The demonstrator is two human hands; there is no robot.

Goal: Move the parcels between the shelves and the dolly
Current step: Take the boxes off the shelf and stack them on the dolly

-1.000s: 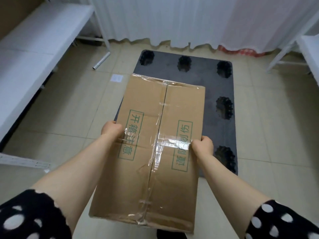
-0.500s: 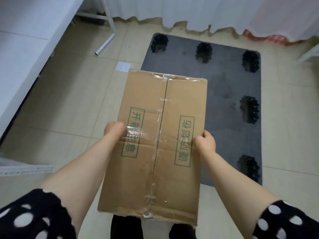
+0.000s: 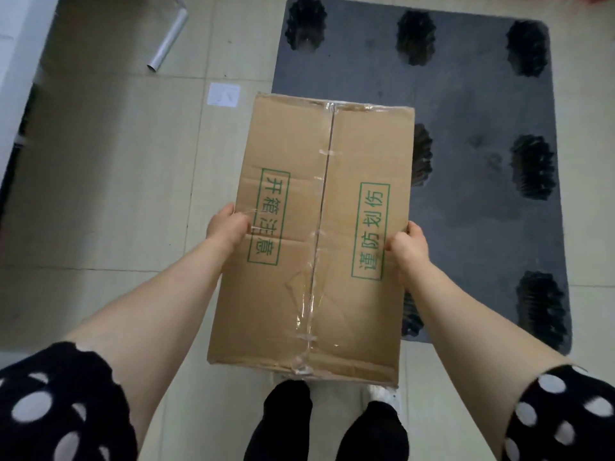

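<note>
A brown cardboard parcel (image 3: 319, 234), taped along its middle seam and printed with green characters, hangs in front of me above the floor. My left hand (image 3: 228, 227) grips its left edge and my right hand (image 3: 407, 247) grips its right edge, thumbs on top. The dark grey dolly (image 3: 466, 134), a flat plastic board with black recessed pits, lies on the tiled floor ahead and to the right. The parcel's far right corner overlaps the dolly's left part in the view. A white shelf (image 3: 13, 54) shows at the far left edge.
A metal tube (image 3: 168, 41) lies on the tiles at the upper left, and a small white paper (image 3: 223, 94) lies just left of the dolly. My legs and a white shoe (image 3: 382, 395) show below the parcel. Beige tiled floor surrounds the dolly.
My view has tilted down and closer to the dolly; the curtain and shelves have slid out of the top. The parcel stays held in both hands, now lower over the dolly's near left side.
</note>
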